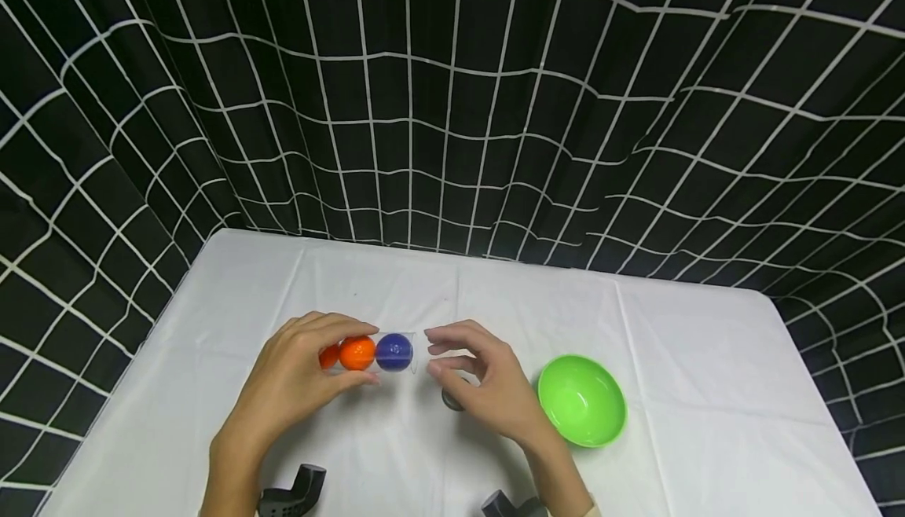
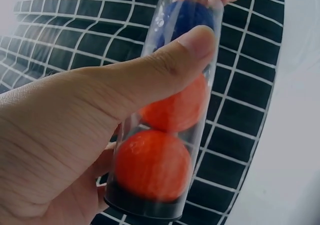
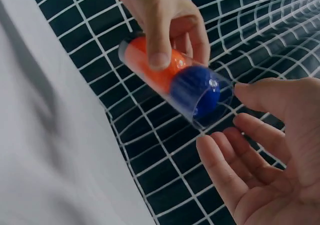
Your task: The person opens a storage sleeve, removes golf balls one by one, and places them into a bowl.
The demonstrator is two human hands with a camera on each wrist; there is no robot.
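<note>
My left hand (image 1: 297, 368) grips a clear plastic tube (image 2: 192, 177) that lies roughly sideways above the table. Inside it sit an orange ball (image 2: 152, 165) at the black closed end, a second orange ball (image 1: 357, 353), and a blue ball (image 1: 393, 352) nearest the open mouth. Just off that mouth is my right hand (image 1: 488, 379), fingers loosely bent and thumb apart, with nothing held. The right wrist view shows its fingertips (image 3: 205, 142) close to the tube's rim; whether they touch it I cannot tell.
A green bowl (image 1: 582, 401) stands on the white-covered table (image 1: 693, 391), right of my right hand. Partly hidden beneath that hand is a small dark round object (image 1: 452, 402). Black cloth with a white grid (image 1: 424, 93) rises behind and at the sides.
</note>
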